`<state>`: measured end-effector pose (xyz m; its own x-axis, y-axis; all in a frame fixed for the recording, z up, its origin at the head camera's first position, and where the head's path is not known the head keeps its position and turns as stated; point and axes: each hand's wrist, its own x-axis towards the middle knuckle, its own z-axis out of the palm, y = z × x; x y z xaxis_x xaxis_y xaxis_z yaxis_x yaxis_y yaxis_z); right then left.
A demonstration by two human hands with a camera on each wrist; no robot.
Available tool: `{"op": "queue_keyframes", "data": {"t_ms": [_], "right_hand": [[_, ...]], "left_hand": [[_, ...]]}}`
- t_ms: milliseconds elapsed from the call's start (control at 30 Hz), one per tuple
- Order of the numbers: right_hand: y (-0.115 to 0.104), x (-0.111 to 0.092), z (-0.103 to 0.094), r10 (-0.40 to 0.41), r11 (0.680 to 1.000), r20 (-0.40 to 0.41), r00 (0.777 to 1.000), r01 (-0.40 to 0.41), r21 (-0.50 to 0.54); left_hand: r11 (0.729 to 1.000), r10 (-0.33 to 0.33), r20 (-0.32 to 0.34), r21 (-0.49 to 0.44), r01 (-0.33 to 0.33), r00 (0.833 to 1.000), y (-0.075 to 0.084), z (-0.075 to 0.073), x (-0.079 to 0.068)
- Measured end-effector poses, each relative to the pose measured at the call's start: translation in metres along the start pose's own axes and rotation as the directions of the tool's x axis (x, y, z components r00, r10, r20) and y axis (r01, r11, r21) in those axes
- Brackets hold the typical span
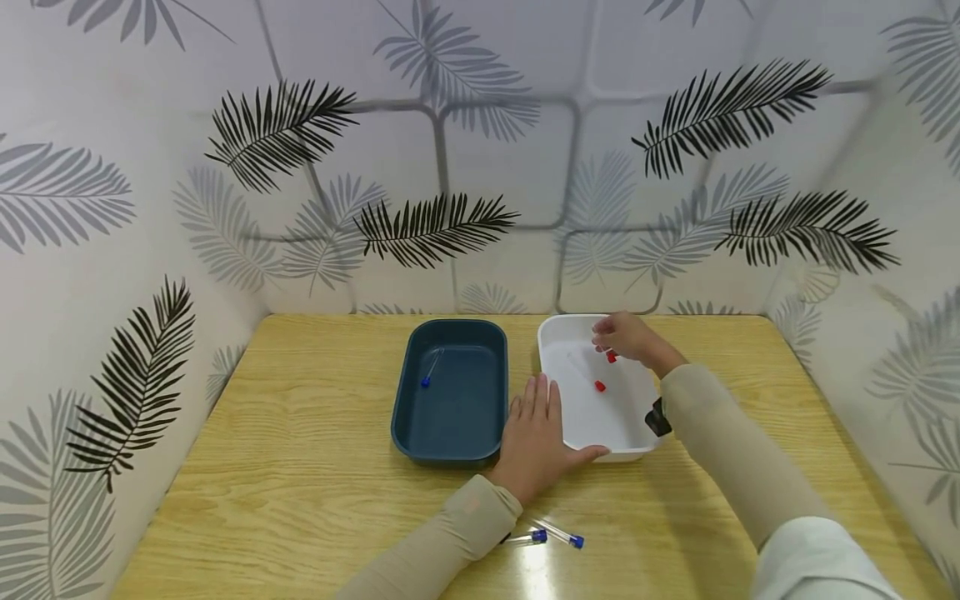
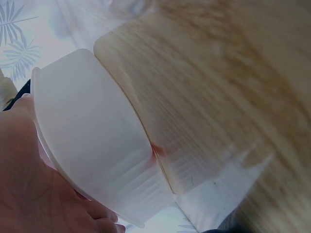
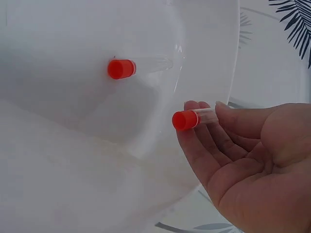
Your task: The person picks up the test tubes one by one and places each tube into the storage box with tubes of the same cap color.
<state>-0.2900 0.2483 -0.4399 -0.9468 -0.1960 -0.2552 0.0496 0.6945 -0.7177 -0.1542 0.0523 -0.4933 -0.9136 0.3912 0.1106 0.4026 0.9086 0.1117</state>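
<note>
My right hand (image 1: 628,337) is over the far right part of the white tray (image 1: 553,333). Between its thumb and fingers it pinches a clear test tube with a red cap (image 3: 185,120). Another red-capped test tube (image 3: 121,69) lies on the tray floor, its cap (image 1: 600,386) toward the middle. My left hand (image 1: 534,437) rests on the white tray's near left rim, fingers straight and thumb spread along the near edge. In the left wrist view the palm (image 2: 29,179) lies against the rim, above the tray's outer wall (image 2: 92,131).
A dark blue tray (image 1: 450,457) stands left of the white one, with a blue-capped tube (image 1: 426,382) inside. Two more blue-capped tubes (image 1: 576,542) lie on the wooden table (image 1: 300,467) near my left sleeve. A leaf-patterned sheet (image 1: 510,275) rises behind the table.
</note>
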Motion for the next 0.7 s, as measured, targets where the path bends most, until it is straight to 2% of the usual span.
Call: {"op": "queue_keyframes", "data": {"t_ms": [300,600,700], "right_hand": [[0.016,0.01,0.008,0.012,0.998,0.0,1.0,-0.012,-0.06],[0.016,0.014,0.013,-0.001,0.985,-0.013,1.0,-0.001,-0.173],[0.015,0.015,0.013,0.02,0.978,-0.015,1.0,-0.022,-0.208]], "left_hand": [[1.0,-0.002,0.009,0.003,0.002,1.0,0.0,0.001,0.0],[1.0,-0.005,0.013,0.006,0.005,1.0,0.001,0.002,0.001],[1.0,-0.009,0.019,0.004,0.009,1.0,0.0,0.002,0.001]]}}
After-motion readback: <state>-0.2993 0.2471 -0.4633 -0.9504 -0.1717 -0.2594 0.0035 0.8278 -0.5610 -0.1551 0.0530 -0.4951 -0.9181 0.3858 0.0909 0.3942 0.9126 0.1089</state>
